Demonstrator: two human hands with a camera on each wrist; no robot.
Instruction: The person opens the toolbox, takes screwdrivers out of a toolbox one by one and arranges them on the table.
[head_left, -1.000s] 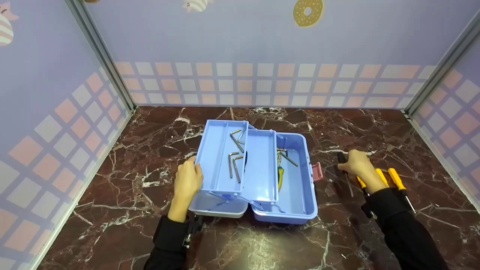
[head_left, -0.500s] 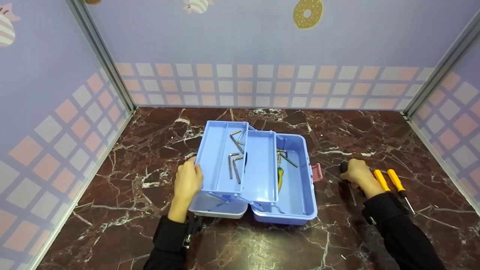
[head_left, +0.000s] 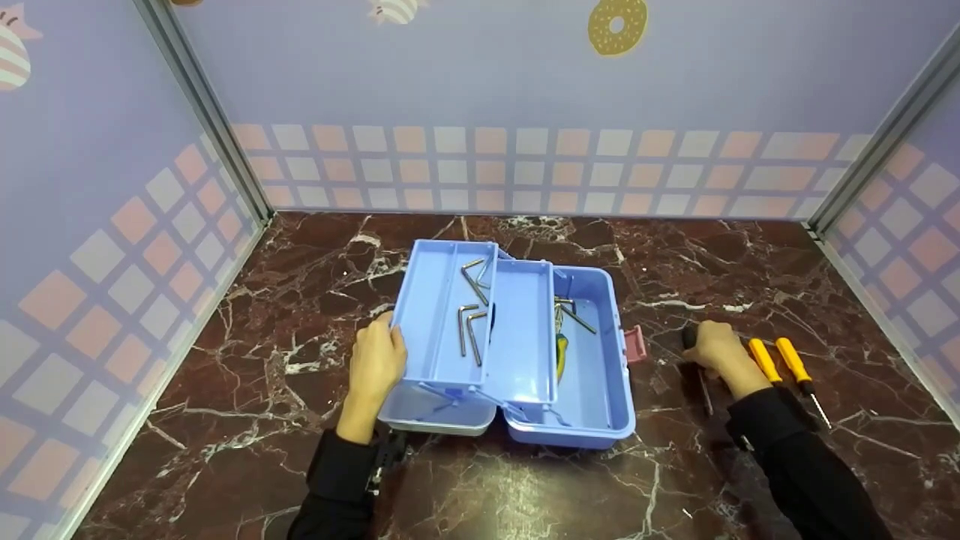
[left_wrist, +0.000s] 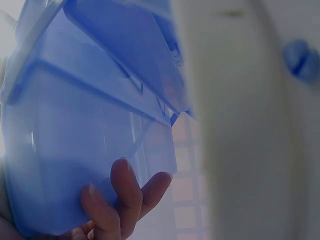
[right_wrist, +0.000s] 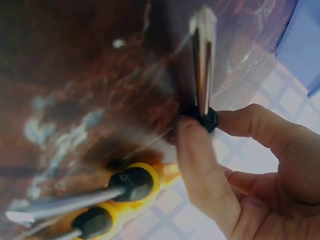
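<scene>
The right grip (head_left: 718,349) pinched a dark-handled screwdriver (right_wrist: 204,70) near where shaft met handle, the shaft pointing back towards the person. The left grip (head_left: 376,356) was curled on the outer edge of an opened blue toolbox (head_left: 566,437), which stood on the desk (head_left: 225,450) between the two grips.

The likeliest trouble lay in that pinch: held so close to the shaft, the screwdriver could swivel or slip if lifted loosely. Two yellow-handled screwdrivers (head_left: 793,360) lay just right of the right grip, where a careless wrist might knock them. An uneven pull from the left grip could rock the toolbox and slide its loose pieces.

Just inward of the left grip, the raised tray (head_left: 424,315) held several L-shaped hex keys (head_left: 462,334) in its right-hand channel. Beyond it, the middle tray (head_left: 517,330) stepped down. The deep compartment (head_left: 589,375), nearest the right grip, held more L-shaped keys (head_left: 579,319) and yellow-and-green pliers (head_left: 561,358); whether anything else lay under the trays could not be told.
</scene>
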